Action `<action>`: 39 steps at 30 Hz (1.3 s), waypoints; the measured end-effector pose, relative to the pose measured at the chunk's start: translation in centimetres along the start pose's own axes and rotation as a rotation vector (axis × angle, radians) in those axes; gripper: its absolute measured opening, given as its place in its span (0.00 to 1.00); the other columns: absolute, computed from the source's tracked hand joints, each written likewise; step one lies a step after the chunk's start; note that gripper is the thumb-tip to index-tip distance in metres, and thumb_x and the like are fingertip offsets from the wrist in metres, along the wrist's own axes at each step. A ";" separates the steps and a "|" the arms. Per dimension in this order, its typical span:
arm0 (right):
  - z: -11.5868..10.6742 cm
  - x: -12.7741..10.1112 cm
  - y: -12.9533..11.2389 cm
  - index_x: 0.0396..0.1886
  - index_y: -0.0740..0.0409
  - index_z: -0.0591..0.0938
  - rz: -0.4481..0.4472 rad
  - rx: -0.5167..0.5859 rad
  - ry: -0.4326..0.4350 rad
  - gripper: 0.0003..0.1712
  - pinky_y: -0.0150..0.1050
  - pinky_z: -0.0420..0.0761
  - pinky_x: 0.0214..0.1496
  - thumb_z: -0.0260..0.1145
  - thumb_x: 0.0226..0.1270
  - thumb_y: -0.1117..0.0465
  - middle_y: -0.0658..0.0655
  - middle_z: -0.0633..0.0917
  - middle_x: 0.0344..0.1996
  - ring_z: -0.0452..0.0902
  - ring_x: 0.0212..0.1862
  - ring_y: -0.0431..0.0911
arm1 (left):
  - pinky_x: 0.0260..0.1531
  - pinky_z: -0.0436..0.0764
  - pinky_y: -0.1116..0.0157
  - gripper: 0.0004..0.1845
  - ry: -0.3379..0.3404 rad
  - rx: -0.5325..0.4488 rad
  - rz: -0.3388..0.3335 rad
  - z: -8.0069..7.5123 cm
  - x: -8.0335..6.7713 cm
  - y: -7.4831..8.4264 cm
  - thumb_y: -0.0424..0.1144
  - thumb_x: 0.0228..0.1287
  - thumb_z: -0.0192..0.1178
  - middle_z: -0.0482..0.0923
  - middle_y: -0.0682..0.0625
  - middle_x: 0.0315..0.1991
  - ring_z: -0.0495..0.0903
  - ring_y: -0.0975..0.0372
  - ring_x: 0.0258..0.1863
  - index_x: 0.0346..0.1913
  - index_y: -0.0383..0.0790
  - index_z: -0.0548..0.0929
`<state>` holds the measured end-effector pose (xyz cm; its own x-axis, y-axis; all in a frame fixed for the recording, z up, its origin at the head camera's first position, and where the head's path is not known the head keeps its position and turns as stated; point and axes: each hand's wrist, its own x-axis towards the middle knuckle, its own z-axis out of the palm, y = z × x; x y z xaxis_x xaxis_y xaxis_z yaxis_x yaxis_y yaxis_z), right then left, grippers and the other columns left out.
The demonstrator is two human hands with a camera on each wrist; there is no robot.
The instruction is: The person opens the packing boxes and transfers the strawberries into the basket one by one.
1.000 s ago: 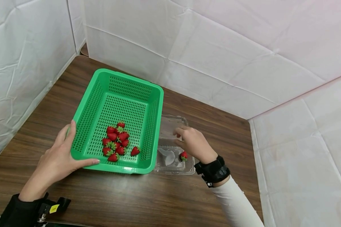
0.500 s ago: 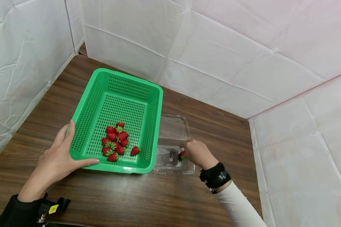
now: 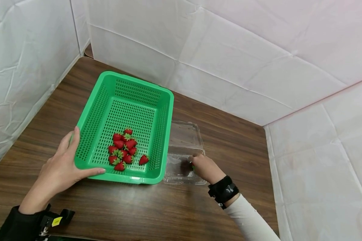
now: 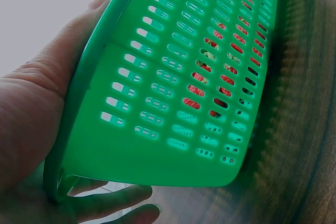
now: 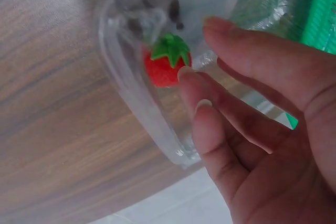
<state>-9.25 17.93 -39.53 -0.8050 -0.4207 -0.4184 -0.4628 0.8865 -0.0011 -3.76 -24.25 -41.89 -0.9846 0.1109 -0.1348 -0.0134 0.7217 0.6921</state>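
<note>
A dark wood-grain surface (image 3: 157, 207) is being enclosed on the far and side edges by white padded walls (image 3: 229, 50). Toward its near right part, a clear plastic clamshell container (image 3: 181, 167) is lying open, its lid (image 3: 185, 134) being laid flat on the far side.

Inside the container's tray, against its right wall, a single red strawberry (image 5: 164, 65) with a green leafy cap is being touched by the right hand (image 3: 204, 166). In the right wrist view the fingertips (image 5: 190, 77) are being pressed against the berry's side, with the fingers only lightly bent; a closed grip around the fruit is not being shown, so the hand is being read as relaxed and reaching rather than clasping. In the head view the berry is being almost wholly hidden by that hand.

Just beside the container, on its left and touching or nearly touching it, a green perforated basket (image 3: 108, 87) is being steadied by the left hand (image 3: 60, 170). The near left corner is being clasped: the thumb is being laid along the left rim and the fingers are being curled under the near wall, as the left wrist view shows. A cluster of strawberries (image 3: 123, 150) is being held in the near part of the basket's floor.

A black wrist strap (image 3: 223, 190) is being worn above a white sleeve (image 3: 250, 217) on the right arm.
</note>
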 end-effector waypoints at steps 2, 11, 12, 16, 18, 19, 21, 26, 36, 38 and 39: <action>0.2 0.1 0.1 0.44 0.62 0.84 -0.006 0.000 0.008 0.14 0.38 0.78 0.30 0.63 0.60 0.77 0.59 0.83 0.36 0.82 0.35 0.48 | 0.23 0.72 0.48 0.75 0.001 -0.001 0.000 0.0 0.0 0.0 0.66 0.42 0.72 0.36 0.31 0.76 0.68 0.28 0.53 0.77 0.45 0.27; 0.9 0.4 0.3 0.42 0.64 0.85 -0.036 -0.021 0.059 0.14 0.34 0.80 0.31 0.60 0.61 0.79 0.60 0.82 0.36 0.82 0.36 0.48 | 0.30 0.70 0.39 0.75 -0.005 -0.008 -0.002 -0.1 -0.1 0.1 0.66 0.42 0.72 0.35 0.32 0.76 0.66 0.28 0.55 0.76 0.46 0.26; 1.0 0.5 0.3 0.42 0.64 0.85 -0.039 -0.023 0.066 0.13 0.34 0.80 0.31 0.61 0.62 0.79 0.60 0.82 0.36 0.82 0.36 0.48 | 0.31 0.70 0.37 0.75 -0.006 -0.010 -0.003 -0.1 -0.1 0.1 0.66 0.42 0.72 0.35 0.32 0.77 0.66 0.28 0.56 0.76 0.46 0.26; 1.4 0.6 0.4 0.41 0.65 0.85 -0.052 -0.046 0.097 0.12 0.34 0.81 0.33 0.62 0.61 0.79 0.60 0.82 0.35 0.82 0.36 0.48 | 0.34 0.68 0.34 0.74 -0.010 -0.014 -0.006 -0.1 -0.1 0.1 0.66 0.42 0.72 0.34 0.33 0.77 0.64 0.27 0.57 0.76 0.47 0.26; 1.6 0.7 0.4 0.40 0.65 0.85 -0.056 -0.054 0.110 0.12 0.35 0.82 0.34 0.63 0.60 0.79 0.60 0.82 0.35 0.82 0.37 0.49 | 0.34 0.68 0.33 0.74 -0.015 -0.016 -0.008 -0.1 0.0 0.1 0.66 0.42 0.72 0.34 0.33 0.77 0.64 0.26 0.57 0.76 0.47 0.25; 1.7 0.7 0.4 0.40 0.65 0.85 -0.056 -0.057 0.115 0.12 0.35 0.82 0.34 0.63 0.59 0.79 0.60 0.82 0.35 0.82 0.37 0.49 | 0.34 0.68 0.33 0.74 -0.015 -0.016 -0.009 -0.1 0.0 0.0 0.66 0.42 0.72 0.34 0.33 0.77 0.64 0.26 0.57 0.76 0.47 0.25; 1.8 0.8 0.3 0.40 0.65 0.85 -0.055 -0.059 0.121 0.12 0.35 0.82 0.34 0.64 0.58 0.79 0.60 0.82 0.35 0.82 0.37 0.49 | 0.35 0.67 0.32 0.74 -0.017 -0.016 -0.012 -0.1 0.0 0.0 0.66 0.42 0.72 0.34 0.33 0.77 0.64 0.26 0.57 0.76 0.47 0.25; 1.9 0.9 0.1 0.35 0.65 0.85 -0.056 -0.067 0.129 0.11 0.36 0.81 0.32 0.65 0.56 0.80 0.59 0.81 0.33 0.81 0.34 0.50 | 0.34 0.68 0.34 0.75 -0.014 -0.016 -0.009 -0.1 0.0 0.1 0.66 0.42 0.72 0.34 0.33 0.77 0.64 0.27 0.57 0.76 0.47 0.25; 1.7 1.0 -0.1 0.27 0.61 0.86 -0.085 -0.081 0.121 0.09 0.37 0.81 0.32 0.66 0.58 0.77 0.58 0.81 0.29 0.81 0.33 0.50 | 0.34 0.68 0.34 0.74 -0.021 -0.015 -0.017 0.0 -0.1 0.0 0.67 0.42 0.72 0.33 0.33 0.77 0.65 0.27 0.57 0.76 0.47 0.25; 1.7 1.0 -0.1 0.27 0.61 0.86 -0.088 -0.078 0.120 0.09 0.37 0.80 0.31 0.65 0.59 0.77 0.58 0.81 0.29 0.80 0.33 0.50 | 0.34 0.69 0.35 0.74 -0.024 -0.015 -0.019 0.0 -0.1 0.0 0.67 0.42 0.72 0.33 0.33 0.77 0.65 0.27 0.57 0.76 0.47 0.25; 1.7 1.0 -0.1 0.27 0.60 0.86 -0.089 -0.079 0.119 0.09 0.37 0.80 0.31 0.65 0.59 0.76 0.58 0.80 0.28 0.80 0.33 0.50 | 0.34 0.69 0.35 0.74 -0.025 -0.016 -0.020 -0.1 -0.1 0.0 0.67 0.42 0.72 0.33 0.33 0.77 0.65 0.27 0.57 0.76 0.47 0.25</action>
<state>-9.37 17.73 -41.47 -0.7953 -0.5212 -0.3095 -0.5584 0.8286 0.0397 -3.67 -24.28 -41.82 -0.9795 0.1140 -0.1659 -0.0356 0.7129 0.7003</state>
